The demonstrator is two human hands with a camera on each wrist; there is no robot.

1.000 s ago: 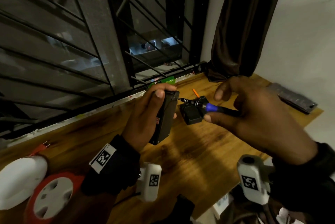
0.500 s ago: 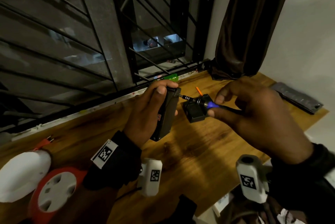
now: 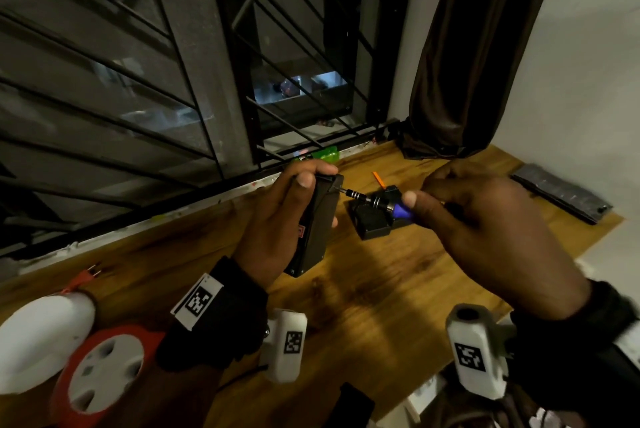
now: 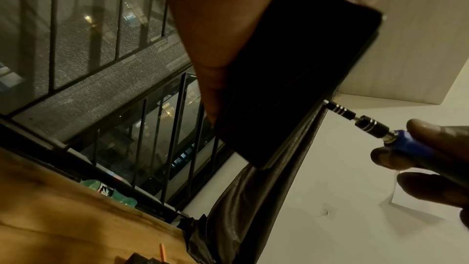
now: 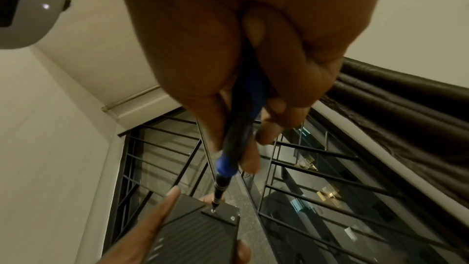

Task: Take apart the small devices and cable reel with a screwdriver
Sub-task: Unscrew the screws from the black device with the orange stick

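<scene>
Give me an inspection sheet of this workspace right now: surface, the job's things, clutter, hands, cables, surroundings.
Surface: wooden table, grain visible, dim light.
Job's things: black device held on edge; screwdriver tip at a screw in its end plate; second black device lying behind; red and white cable reel at the near left.
Clutter: green bottle by the window; orange stick; grey flat strip at far right; white rounded object.
Hands: left hand grips the black device; right hand pinches the screwdriver handle.
Cables: red plug by the reel; cord itself not visible.
Surroundings: barred window, dark curtain, white wall.
</scene>
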